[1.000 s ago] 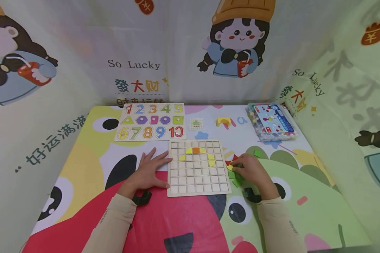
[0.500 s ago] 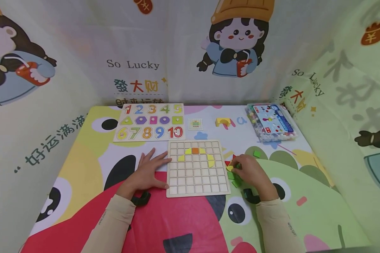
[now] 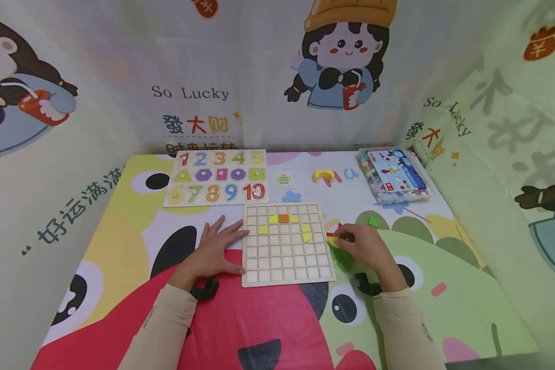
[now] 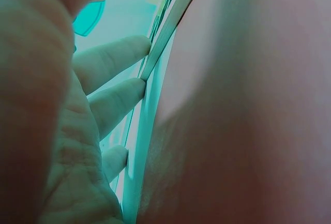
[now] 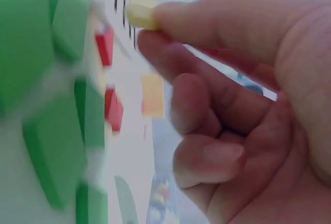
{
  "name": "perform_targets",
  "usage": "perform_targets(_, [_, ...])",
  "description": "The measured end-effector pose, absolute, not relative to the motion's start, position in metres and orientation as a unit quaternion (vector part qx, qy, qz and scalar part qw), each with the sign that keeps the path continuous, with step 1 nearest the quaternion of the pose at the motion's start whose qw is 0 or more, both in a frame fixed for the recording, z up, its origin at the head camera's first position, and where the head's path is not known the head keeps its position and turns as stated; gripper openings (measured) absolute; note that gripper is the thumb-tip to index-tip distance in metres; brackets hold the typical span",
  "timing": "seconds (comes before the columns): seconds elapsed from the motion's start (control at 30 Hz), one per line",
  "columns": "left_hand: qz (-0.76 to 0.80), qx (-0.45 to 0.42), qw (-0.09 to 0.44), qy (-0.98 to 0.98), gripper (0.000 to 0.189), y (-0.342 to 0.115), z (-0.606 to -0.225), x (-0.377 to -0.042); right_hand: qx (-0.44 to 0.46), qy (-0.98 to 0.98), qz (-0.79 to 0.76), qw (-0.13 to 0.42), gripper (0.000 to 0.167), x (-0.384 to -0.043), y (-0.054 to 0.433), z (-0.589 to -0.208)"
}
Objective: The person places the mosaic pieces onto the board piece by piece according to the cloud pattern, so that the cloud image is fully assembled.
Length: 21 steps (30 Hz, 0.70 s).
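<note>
A square wooden grid board [image 3: 282,262] lies at the middle of the table. In its upper rows sit an orange square [image 3: 283,218] and several yellow rounded pieces [image 3: 306,234]. My left hand [image 3: 213,253] has spread fingers, with fingertips and thumb at the board's left edge; the left wrist view shows fingertips against the rim. Beside the right edge, my right hand [image 3: 363,247] pinches a small yellow piece [image 5: 138,13] between thumb and index finger. Below that hand are loose green pieces [image 5: 57,151] and red pieces [image 5: 114,109], partly hidden in the head view.
A number-and-shape puzzle board [image 3: 215,178] lies at the back left. Right of it are a small pattern card [image 3: 284,180], a yellow arch block [image 3: 324,176] and a clear box [image 3: 393,176] of colourful bits. One green piece [image 3: 372,221] lies apart, beyond my right hand.
My right hand has shifted slightly left toward the board with the yellow piece pinched. My left hand keeps its place at the board's edge. The head view has tilted a little.
</note>
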<state>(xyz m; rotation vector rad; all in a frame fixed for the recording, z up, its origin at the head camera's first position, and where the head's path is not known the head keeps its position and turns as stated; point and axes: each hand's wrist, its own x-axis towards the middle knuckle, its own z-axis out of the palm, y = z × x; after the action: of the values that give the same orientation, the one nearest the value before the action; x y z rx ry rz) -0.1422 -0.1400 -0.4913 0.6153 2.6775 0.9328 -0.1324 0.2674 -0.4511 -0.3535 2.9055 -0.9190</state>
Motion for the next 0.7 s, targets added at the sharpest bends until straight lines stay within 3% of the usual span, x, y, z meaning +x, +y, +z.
perform_targets(0.23, [0.32,0.209,0.117,0.916,0.103,-0.14,-0.491,-0.144,-0.156,0.931,-0.328,0.039,0.009,-0.144,0.232,-0.442])
perform_targets(0.7, [0.321,0.209,0.119,0.916,0.102,-0.141,-0.49,-0.143,-0.175,0.92,-0.328,0.123,0.007,-0.174,0.132,-0.447])
